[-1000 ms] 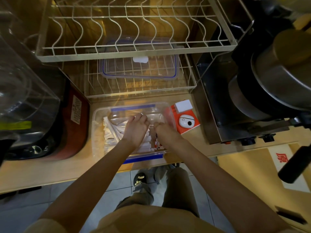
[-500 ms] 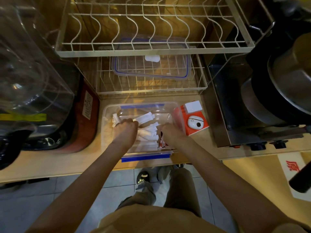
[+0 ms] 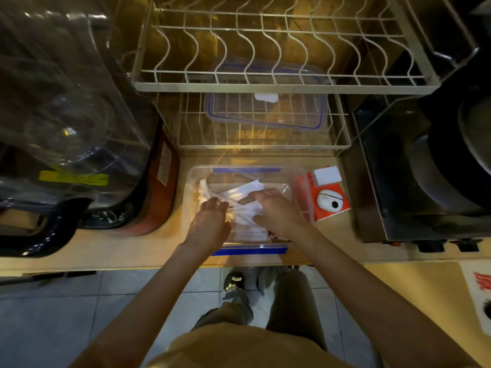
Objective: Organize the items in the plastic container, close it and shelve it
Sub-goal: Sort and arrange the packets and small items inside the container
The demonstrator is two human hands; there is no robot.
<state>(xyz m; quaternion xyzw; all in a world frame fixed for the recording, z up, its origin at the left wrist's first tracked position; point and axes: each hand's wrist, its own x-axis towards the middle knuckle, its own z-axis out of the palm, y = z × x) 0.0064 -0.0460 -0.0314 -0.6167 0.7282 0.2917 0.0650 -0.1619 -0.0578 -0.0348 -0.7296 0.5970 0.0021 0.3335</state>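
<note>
Plastic container (image 3: 198, 236): open, on the surface (image 3: 111, 248), around both hands. Left hand (image 3: 210, 224): fingers (image 3: 221, 205) loosely spread, gripping nothing I can see. Right hand (image 3: 279, 212): fingers curled over white packets (image 3: 239, 193); a firm grip I cannot tell. I'd square packets flat, below the rim. Beyond fingertips: lid (image 3: 265, 110) on the lower wire shelf (image 3: 342, 139), unfitted.

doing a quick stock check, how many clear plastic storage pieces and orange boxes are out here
clear plastic container with blue clips: 1
clear blue-edged plastic lid on the lower wire rack: 1
orange box with a white round device pictured: 1
total: 3
</note>
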